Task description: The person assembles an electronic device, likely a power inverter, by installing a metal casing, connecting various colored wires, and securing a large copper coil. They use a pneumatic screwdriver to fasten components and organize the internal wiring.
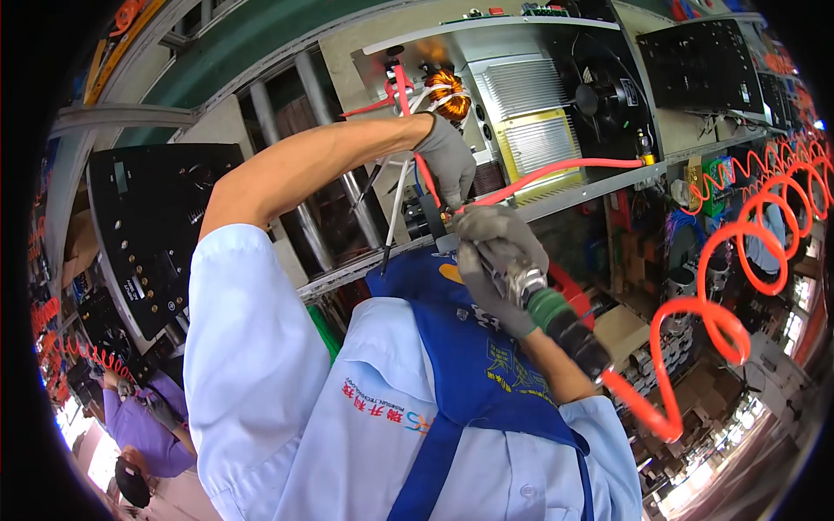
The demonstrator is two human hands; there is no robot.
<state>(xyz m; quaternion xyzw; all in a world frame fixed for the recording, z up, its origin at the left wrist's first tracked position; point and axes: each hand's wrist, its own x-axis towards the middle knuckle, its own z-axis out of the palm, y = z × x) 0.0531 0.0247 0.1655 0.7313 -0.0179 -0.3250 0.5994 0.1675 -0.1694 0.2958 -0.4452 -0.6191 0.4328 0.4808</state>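
Note:
My left hand (449, 161), in a grey glove, reaches over the near edge of an opened metal chassis (556, 207). Its fingers are closed at the end of a thick red cable (556, 169); the exact grip is partly hidden. Close beside it, my right hand (499, 247), also gloved, is wrapped round an air screwdriver (552, 308) with a green ring and black end. The tool's tip points at the chassis edge by my left fingertips and is hidden by the glove. A copper-wound coil (449, 95) sits beyond my left wrist.
Silver heatsinks (526, 91) and a black fan (599, 100) fill the chassis. A red coiled air hose (665, 382) hangs at right from the tool. Metal rollers (313, 87) lie left. Black panels (161, 234) stand at left and far right. A person in purple (152, 417) works at far left.

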